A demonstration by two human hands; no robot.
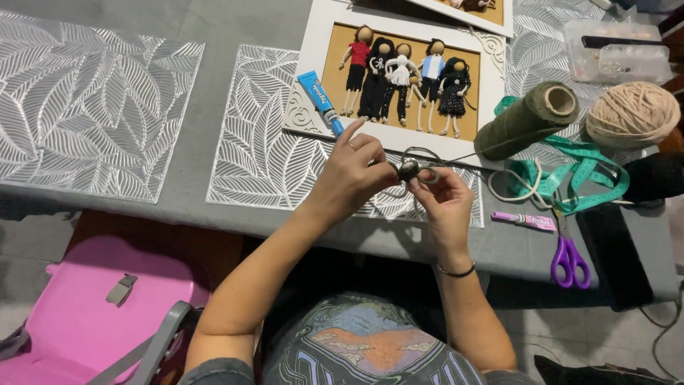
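My left hand and my right hand meet above the table's near edge, both pinching a small dark bead wound with olive-green cord. The cord loops between my fingers and trails right toward an olive-green cord spool. A ring sits on my left hand and a thin bracelet on my right wrist. Just behind my hands lies a white picture frame holding several small yarn dolls on a tan backing. A blue glue tube lies on the frame's left edge.
Purple-handled scissors and a small pink glue tube lie at right, near a green tape measure, a beige yarn ball, black yarn and a clear plastic box. White leaf-pattern placemats cover the grey table. A pink chair stands at lower left.
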